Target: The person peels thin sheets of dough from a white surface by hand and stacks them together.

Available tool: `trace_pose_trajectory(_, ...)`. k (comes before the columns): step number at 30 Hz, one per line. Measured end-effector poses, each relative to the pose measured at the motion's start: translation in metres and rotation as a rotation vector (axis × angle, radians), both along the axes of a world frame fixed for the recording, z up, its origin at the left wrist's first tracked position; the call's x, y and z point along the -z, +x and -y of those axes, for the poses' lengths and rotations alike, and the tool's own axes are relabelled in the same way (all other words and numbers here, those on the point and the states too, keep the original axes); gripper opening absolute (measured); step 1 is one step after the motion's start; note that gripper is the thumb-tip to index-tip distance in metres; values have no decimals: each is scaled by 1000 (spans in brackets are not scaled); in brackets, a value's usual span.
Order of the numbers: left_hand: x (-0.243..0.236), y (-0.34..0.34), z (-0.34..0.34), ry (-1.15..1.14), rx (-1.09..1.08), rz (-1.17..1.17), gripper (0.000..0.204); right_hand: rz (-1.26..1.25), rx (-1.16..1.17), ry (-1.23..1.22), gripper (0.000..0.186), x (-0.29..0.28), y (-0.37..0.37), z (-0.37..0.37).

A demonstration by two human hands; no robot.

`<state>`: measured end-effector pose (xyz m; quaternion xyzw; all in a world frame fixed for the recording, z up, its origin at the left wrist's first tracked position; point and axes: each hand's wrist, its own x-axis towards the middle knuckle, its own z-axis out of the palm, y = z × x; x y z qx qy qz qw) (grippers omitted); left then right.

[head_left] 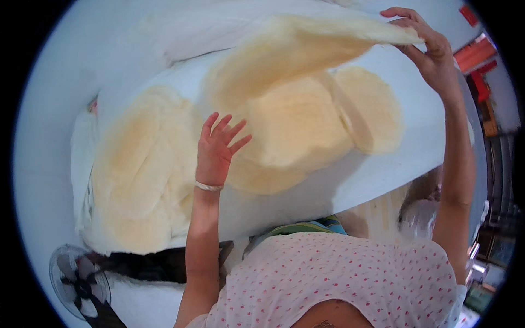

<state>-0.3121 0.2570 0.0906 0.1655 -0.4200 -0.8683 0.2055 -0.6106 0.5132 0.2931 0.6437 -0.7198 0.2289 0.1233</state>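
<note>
My right hand (436,54), raised at the far right, pinches one end of a pale yellow, soft fibrous sheet (284,52). The sheet stretches leftward from there, lifted, its lower side sagging over the pile beneath. With fingers spread and nothing in it, my left hand (213,150) hovers at the middle. Right of that hand lies a pale yellow fibre pad (295,123), roughly square on top, over a rounded layer. A rounded yellow piece (374,109) rests at its right. Left of my left hand is a large heap of folded yellow sheets (142,175).
A white-covered table (394,169) carries all the yellow pieces. White cloth or wall stands behind it. At the lower left is a dark fan (82,284) near a white bundle (145,303). Clear plastic (421,216) lies beyond the table's near right edge.
</note>
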Motion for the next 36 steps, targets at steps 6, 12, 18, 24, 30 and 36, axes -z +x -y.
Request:
trace_pose_trajectory(6, 40, 120, 43, 441, -87, -12, 50, 1295, 328, -949, 38, 186, 58, 87)
trace_pose_trajectory(12, 117, 168, 15, 112, -213, 504, 48, 2204, 401, -674, 46, 329, 225, 96)
trace_pose_trajectory(18, 119, 180, -14, -174, -283, 579, 53, 2327, 247, -411, 46, 291, 228, 59)
trace_pose_trajectory(24, 61, 135, -32, -1115, -340, 531, 58, 1952, 186, -135, 36, 279, 227, 56)
trace_pose_trajectory(30, 54, 40, -75, -1107, -98, 307, 56, 1695, 160, -5, 32, 300, 225, 61)
trace_pose_trajectory(36, 77, 30, -72, -1036, -40, 355, 42, 1971, 186, -88, 33, 299, 219, 53)
